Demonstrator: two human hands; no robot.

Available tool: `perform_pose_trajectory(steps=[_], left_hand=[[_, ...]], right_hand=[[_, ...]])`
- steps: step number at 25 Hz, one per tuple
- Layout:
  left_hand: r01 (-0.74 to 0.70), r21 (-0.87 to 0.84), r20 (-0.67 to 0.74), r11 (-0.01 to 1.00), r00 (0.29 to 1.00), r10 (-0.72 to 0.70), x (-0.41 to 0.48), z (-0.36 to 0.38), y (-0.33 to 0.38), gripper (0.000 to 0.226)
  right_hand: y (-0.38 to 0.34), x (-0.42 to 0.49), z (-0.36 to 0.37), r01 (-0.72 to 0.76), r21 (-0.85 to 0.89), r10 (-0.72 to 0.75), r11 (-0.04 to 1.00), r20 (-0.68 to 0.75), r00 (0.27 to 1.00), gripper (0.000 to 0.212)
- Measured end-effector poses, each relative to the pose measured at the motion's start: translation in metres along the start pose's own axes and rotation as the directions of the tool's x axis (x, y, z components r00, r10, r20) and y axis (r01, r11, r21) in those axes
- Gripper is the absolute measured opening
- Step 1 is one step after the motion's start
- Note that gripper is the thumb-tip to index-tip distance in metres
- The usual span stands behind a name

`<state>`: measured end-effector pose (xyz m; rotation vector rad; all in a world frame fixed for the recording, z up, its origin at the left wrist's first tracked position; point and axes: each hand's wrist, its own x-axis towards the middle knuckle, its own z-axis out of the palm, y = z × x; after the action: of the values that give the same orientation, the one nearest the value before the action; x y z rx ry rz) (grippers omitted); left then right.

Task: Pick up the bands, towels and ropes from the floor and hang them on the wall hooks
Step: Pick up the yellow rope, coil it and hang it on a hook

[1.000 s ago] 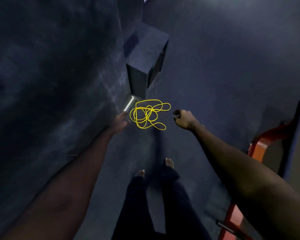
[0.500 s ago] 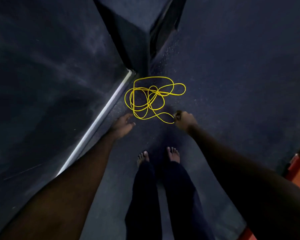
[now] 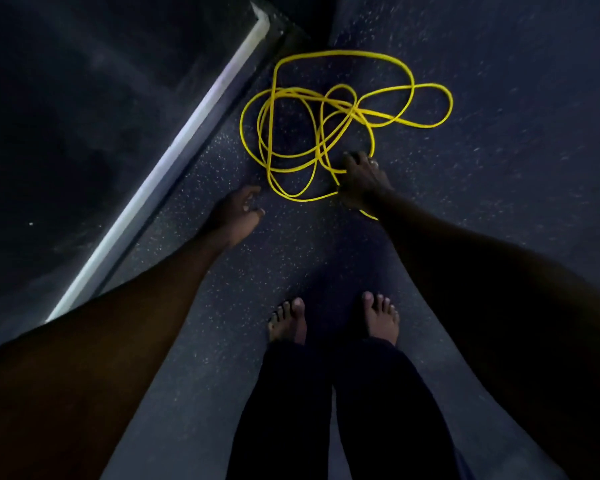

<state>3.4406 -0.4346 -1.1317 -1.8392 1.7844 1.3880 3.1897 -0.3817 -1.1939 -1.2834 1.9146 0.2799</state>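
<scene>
The yellow rope (image 3: 355, 110) lies in a loose tangle of overlapping loops on the dark speckled floor (image 3: 499, 202), close to the pale skirting strip (image 3: 187, 126) at the foot of the wall and a little ahead of the person's bare feet (image 3: 288, 322). The right hand (image 3: 362, 178) is down on the near right side of the tangle, its fingers bent onto a few strands with one loop passing beneath the wrist. In this dim light I cannot tell whether they have closed round the rope or only rest on it. The left hand (image 3: 238, 213) hovers just beside the nearest loop, fingers loosely curled and holding nothing. The step in hand looks like gathering the rope, so the task is at an early stage for this item, and no hooks are in view. The main risk is lifting by a single strand: the coils would pull out unevenly, cinch into a knot where they cross, or trail along the floor. A trailing loop near bare feet could catch a toe — worth gathering several coils together, with the left hand taking the far side. A messy bundle would also sit badly on a hook and could slide off.
</scene>
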Motion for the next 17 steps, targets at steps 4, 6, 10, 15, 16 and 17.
perform_pose_trajectory(steps=[4,6,10,15,16,17], left_hand=[[0.0,-0.007,0.016,1.0,1.0,0.001,0.006,0.003,-0.013,0.049],[0.013,-0.021,0.007,1.0,1.0,-0.013,0.005,0.001,-0.011,0.048],[0.01,-0.052,-0.006,0.999,1.0,-0.01,-0.004,-0.01,0.01,0.047],[0.005,-0.132,0.001,0.991,1.0,-0.005,-0.035,-0.016,0.054,0.044],[0.0,-0.141,0.003,0.99,1.0,0.001,-0.042,-0.017,0.062,0.043],[-0.008,-0.155,0.001,0.988,1.0,0.008,-0.047,-0.017,0.069,0.042]], right_hand=[[-0.012,0.013,0.005,0.052,-0.172,-0.056,0.984,-0.02,0.998,0.053],[-0.014,0.002,-0.005,0.101,-0.162,-0.098,0.982,0.022,0.995,0.04],[-0.01,-0.044,-0.047,0.054,0.462,-0.074,0.885,0.026,0.997,0.022],[0.015,-0.095,-0.133,0.065,0.613,0.289,0.787,-0.459,0.84,0.025],[0.021,-0.108,-0.153,0.112,0.62,0.331,0.777,-0.554,0.764,0.023],[0.025,-0.12,-0.172,0.154,0.621,0.346,0.769,-0.606,0.717,0.024]])
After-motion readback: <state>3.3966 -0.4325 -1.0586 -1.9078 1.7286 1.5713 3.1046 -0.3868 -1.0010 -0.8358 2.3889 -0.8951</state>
